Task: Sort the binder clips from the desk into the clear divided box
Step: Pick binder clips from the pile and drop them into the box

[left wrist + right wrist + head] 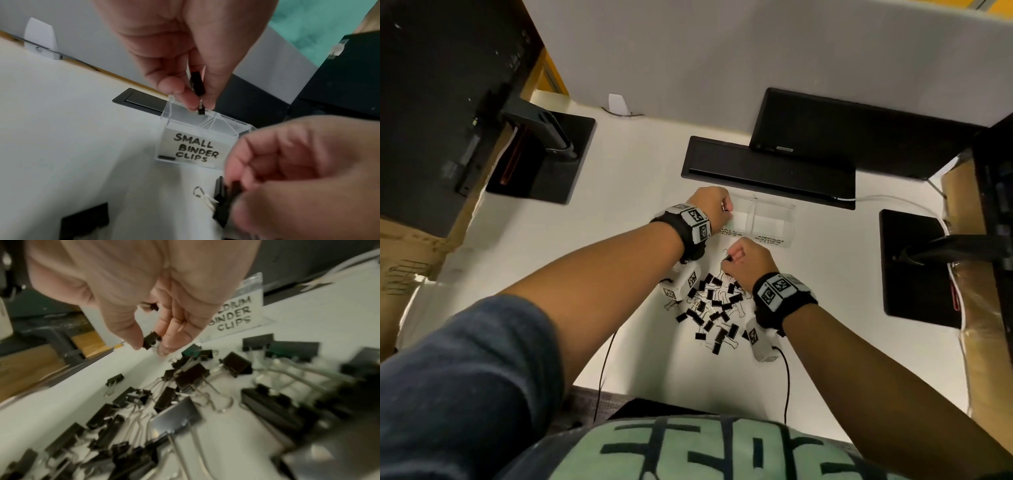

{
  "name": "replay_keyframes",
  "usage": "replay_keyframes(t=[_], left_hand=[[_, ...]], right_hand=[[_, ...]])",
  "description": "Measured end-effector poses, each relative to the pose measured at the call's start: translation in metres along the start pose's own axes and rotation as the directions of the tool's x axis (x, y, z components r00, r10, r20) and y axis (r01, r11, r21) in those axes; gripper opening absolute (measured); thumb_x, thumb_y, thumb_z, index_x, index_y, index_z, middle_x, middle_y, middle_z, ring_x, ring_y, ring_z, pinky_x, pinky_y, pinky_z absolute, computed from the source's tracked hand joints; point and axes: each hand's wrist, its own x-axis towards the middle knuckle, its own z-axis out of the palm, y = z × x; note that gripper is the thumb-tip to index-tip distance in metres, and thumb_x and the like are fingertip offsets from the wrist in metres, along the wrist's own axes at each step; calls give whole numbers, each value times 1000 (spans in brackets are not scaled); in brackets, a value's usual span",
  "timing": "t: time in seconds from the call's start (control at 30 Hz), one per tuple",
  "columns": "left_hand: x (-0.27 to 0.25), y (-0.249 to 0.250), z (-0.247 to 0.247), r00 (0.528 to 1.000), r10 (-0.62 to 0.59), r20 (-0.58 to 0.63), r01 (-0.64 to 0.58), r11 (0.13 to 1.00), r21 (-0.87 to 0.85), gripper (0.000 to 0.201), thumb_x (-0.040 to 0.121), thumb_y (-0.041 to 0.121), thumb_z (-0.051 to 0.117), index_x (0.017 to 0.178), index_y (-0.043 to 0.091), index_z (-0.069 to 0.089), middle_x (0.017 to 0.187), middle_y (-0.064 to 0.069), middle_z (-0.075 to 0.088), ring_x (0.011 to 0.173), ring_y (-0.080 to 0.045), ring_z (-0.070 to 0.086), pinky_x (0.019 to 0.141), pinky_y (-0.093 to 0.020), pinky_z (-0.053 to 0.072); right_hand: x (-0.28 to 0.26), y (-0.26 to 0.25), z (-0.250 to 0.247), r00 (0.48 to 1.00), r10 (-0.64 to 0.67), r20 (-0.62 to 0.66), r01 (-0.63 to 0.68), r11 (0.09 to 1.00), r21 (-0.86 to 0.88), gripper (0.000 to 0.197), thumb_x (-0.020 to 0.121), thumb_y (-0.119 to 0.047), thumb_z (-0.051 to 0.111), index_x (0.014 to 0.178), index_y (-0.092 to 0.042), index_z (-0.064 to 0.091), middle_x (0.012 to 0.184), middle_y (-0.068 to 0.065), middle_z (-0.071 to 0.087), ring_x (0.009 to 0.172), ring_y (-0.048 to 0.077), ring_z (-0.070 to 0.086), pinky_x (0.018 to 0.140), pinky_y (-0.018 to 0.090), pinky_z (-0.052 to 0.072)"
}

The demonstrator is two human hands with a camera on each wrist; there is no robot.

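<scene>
The clear divided box (774, 207) stands on the white desk, its front labelled SMALL BINDER CLIPS (195, 147) at left and MEDIUM BINDER CLIPS (234, 314) at right. My left hand (197, 102) hovers over the small compartment and pinches small black clips (198, 84) between thumb and fingers, the lowest one (201, 109) at the compartment's rim. A little in front of the box my right hand (150, 344) pinches another small black clip (151, 339), with a second one (154, 306) tucked in the palm. The pile of black binder clips (714, 308) lies below the right hand.
A black cable-tray lid (767, 168) and a dark flat device (859, 133) sit behind the box. Black monitor bases stand at left (541, 161) and right (914, 267). Wrist-camera cables (606, 370) trail over the desk's near edge.
</scene>
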Motion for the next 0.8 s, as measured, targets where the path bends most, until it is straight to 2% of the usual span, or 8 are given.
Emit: replay_keyframes(t=[0.1,0.2,0.27,0.37,0.5,0.57,0.67,0.8], left_hand=[[7,1,2,1000,10,26,-11,999,39,16,88,12,60,102,9,67,111,-8,66,101,-24,63,79,-24,45],[6,-2,4,999,15,43,-16,1000,11,23,89,17,61,112,15,63,114,-8,66,100,-23,63,80,-25,45],[3,-6,4,999,34,35,-35,999,13,28,89,20,61,117,18,61,119,-6,64,102,-21,62,84,-26,47],[-7,-12,0,998,64,-11,-64,998,-10,27,89,15,60,115,18,63,120,-3,62,97,-19,63,85,-27,48],[-31,-21,0,998,35,-43,-36,999,-35,11,87,11,58,95,12,66,101,-4,63,82,-15,58,74,-25,50],[-47,-27,6,997,29,69,-30,999,12,12,89,12,55,94,10,66,98,-5,65,81,-16,59,71,-23,50],[-67,-38,20,967,11,256,-59,982,181,14,89,14,57,100,13,66,101,-3,67,89,-18,63,80,-26,51],[-79,-46,34,950,-46,308,-62,941,334,24,84,25,65,105,12,62,108,-7,64,99,-24,62,82,-33,54]], right_hand=[[-6,11,-9,998,66,-8,-65,991,115,18,77,-14,68,92,-17,58,77,-3,58,72,13,59,71,30,53],[-9,21,-13,991,119,64,-132,955,266,21,77,-8,64,95,-19,61,70,1,59,63,17,55,64,35,53],[-9,22,-14,981,152,119,-185,917,354,25,79,-3,57,99,-17,65,75,8,63,61,18,51,55,30,46],[-11,18,-15,975,167,146,-211,896,390,20,83,-1,52,90,-9,69,73,9,63,58,15,52,54,24,44],[-10,15,-7,978,126,167,-169,946,277,11,80,-15,66,81,-4,69,66,3,61,58,14,53,53,21,45],[-10,12,-1,986,69,149,-88,988,124,12,78,-20,70,81,-8,71,71,-3,63,64,10,56,58,19,44],[-11,8,10,991,-14,132,23,998,-66,12,78,-18,71,88,-12,69,86,-5,62,78,11,56,60,17,41],[-11,7,25,985,-72,156,112,958,-265,24,80,-20,73,100,-11,65,104,6,61,94,21,59,81,32,51]])
